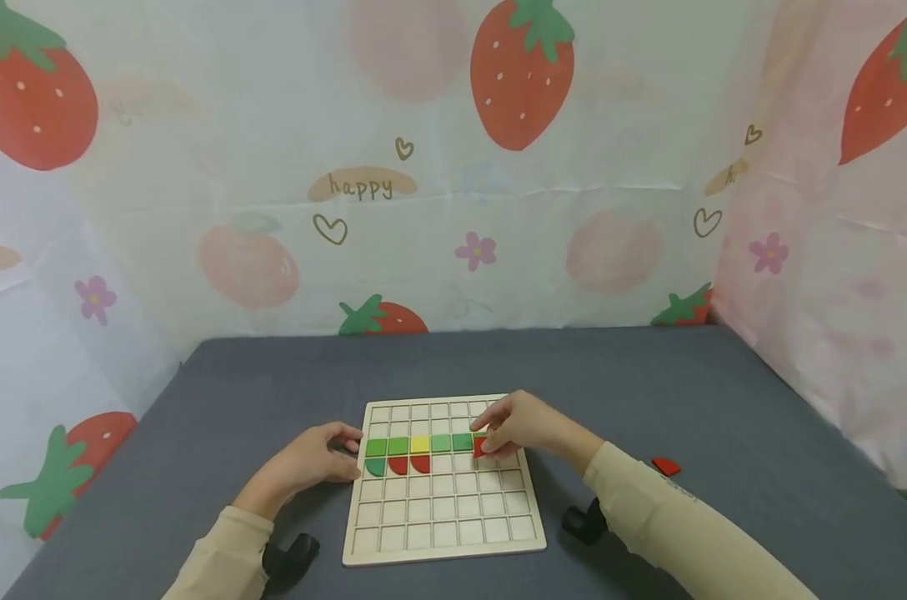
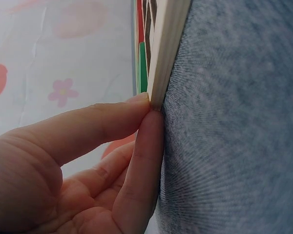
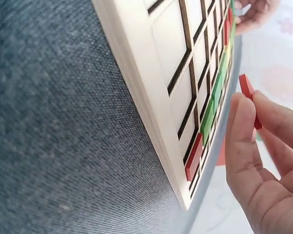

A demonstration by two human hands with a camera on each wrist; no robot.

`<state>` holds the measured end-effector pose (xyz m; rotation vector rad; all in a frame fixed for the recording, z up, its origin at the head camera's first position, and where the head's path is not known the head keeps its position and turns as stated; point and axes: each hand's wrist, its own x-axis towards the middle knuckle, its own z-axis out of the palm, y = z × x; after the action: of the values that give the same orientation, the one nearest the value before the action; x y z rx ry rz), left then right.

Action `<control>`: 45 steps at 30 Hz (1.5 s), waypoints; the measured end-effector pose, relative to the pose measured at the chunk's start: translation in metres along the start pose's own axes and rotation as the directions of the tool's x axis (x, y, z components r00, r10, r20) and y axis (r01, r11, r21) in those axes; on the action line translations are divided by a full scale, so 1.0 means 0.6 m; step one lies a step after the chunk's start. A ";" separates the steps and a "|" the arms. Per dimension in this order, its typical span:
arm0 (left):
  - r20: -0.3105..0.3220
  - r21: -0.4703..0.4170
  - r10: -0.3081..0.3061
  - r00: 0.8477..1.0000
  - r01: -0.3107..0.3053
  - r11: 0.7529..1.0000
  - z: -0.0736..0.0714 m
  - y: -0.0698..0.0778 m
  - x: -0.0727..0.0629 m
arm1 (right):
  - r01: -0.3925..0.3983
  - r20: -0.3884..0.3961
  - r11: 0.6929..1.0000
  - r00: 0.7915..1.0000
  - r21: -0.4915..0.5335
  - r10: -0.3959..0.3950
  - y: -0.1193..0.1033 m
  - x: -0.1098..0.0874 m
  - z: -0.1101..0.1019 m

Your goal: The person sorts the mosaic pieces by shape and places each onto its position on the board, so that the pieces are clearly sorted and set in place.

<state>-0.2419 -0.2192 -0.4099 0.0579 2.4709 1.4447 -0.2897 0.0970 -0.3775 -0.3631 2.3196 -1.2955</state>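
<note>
A pale wooden grid board (image 1: 444,557) lies on the table with a row of square tiles in green, yellow and light green (image 1: 441,443). Below that row sit a green quarter-round piece (image 1: 376,467) and two red ones (image 1: 398,465). My left hand (image 1: 314,457) pinches the board's left edge between thumb and finger. Over the board's right side, my right hand (image 1: 524,425) pinches a small red piece (image 3: 245,85) between thumb and fingertip, raised off the grid. A red tile (image 3: 194,157) stands at the right end of the row, mostly hidden by that hand in the head view.
A loose red quarter-round piece (image 1: 666,466) lies on the dark grey cloth (image 1: 311,367), to the right beside the right sleeve. Black wrist straps (image 1: 584,522) show under both forearms. A strawberry-print curtain (image 1: 453,275) hangs behind the table and at both sides.
</note>
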 end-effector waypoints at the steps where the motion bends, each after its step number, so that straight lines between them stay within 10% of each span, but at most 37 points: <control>1: 0.000 0.000 -0.001 1.000 0.001 1.000 0.000 0.000 0.000 | 0.001 0.008 1.000 1.000 -0.008 -0.001 -0.001 0.000 0.000; 45: -0.015 0.004 0.010 1.000 -0.010 1.000 0.001 -0.002 0.002 | -0.068 -0.054 0.997 0.996 0.041 0.070 -0.020 0.042 0.069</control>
<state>-0.2428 -0.2189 -0.4117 0.0599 2.4892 1.4495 -0.2903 0.0494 -0.3924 -0.2342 2.3275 -1.3312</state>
